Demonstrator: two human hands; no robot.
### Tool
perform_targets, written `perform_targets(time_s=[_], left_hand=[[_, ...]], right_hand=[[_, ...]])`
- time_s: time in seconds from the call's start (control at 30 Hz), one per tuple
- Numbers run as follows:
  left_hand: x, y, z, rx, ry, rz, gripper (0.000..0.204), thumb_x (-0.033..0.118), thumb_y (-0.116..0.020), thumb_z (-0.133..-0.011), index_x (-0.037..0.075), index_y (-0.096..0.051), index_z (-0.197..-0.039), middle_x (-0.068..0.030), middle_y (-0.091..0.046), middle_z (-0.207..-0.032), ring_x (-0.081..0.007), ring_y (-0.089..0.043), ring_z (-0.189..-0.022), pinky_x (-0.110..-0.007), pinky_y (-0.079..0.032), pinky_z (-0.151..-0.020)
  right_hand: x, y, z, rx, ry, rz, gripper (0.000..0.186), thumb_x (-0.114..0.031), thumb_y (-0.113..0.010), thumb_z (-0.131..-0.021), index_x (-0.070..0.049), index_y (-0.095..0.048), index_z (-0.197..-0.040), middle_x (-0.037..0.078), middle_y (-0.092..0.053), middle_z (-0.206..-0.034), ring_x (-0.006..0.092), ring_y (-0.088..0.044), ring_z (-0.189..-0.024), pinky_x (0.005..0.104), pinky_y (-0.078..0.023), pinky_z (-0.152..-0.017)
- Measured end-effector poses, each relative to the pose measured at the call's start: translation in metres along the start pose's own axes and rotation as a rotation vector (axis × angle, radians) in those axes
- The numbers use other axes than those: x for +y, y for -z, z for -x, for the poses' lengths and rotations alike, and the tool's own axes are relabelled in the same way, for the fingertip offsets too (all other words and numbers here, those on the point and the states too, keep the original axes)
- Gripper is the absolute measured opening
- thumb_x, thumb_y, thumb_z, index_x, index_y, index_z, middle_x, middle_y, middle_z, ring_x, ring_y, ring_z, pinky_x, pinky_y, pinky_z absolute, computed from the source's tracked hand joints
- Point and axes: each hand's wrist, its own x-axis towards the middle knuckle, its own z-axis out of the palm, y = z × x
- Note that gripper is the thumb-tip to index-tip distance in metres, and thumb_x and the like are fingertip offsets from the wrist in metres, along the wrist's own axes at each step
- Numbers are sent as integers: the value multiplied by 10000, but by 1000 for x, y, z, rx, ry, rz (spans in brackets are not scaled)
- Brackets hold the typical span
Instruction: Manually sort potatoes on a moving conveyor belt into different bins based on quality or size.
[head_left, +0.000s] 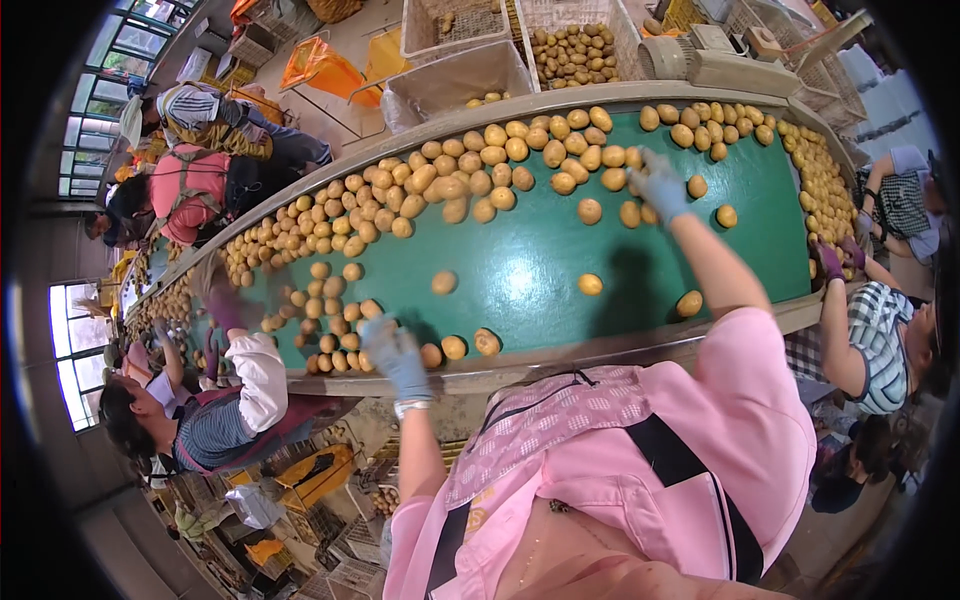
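On the green belt, potatoes are lying loose, the left hand is hovering by some at the near edge and the right hand by others farther across, grips too blurry to tell, so a gentle touch should be working best.

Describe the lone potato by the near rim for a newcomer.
Find the green belt; follow the right forearm back to the near rim. The potato lies just left of that forearm, alone; the next potato leftward sits farther from the rim.
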Motion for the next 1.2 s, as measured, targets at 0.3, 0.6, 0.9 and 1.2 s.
perform_targets(time_s=[0.3, 0.6, 0.9, 1.2], left_hand=[[144, -39, 38, -1044, -822, -198, 107, 224, -684, -866, 192, -762, -932, -24, -712, -1132, -295, -613, -1211, -560, -404, -1100], [-55, 68, 21, 49, 166, -284, 307, 52, -645, -933, 82, -700, -1234, -105, -600, -1473, -354, -411, -1516, -572, -220, -1311], [-97, 87, 15, 128, 157, -140, 362, 41, -559, -989, 40, -679, -1330, -158, -558, -1521, -360, -387, -1527, -562, -192, -1326], [-67, 93, -30, -29, -127, 214, 299, 45, -652, -978, 45, -721, -1270, -142, -664, -1398, -372, -507, -1417, -520, -348, -1228]], right_hand=[[-163, -62, 184, -810, -198, -1319, 512, -309, -669, -1035, -45, -606, -1469, 141, -688, -1385, 214, -652, -1250, 360, -538, -1050], [-302, -69, 43, -853, 473, -1273, 233, -287, -567, -1085, -84, -666, -1145, 51, -679, -1052, 208, -673, -977, 338, -576, -881], [-386, -66, -53, 77, 452, -334, 464, -307, -642, -971, -105, -621, -1387, 180, -665, -1314, 426, -638, -1183, 594, -500, -979], [-253, -62, 183, -48, 1132, -262, 392, -130, -710, -857, -69, -716, -1244, 167, -688, -1354, 350, -659, -1241, 513, -516, -1058]])
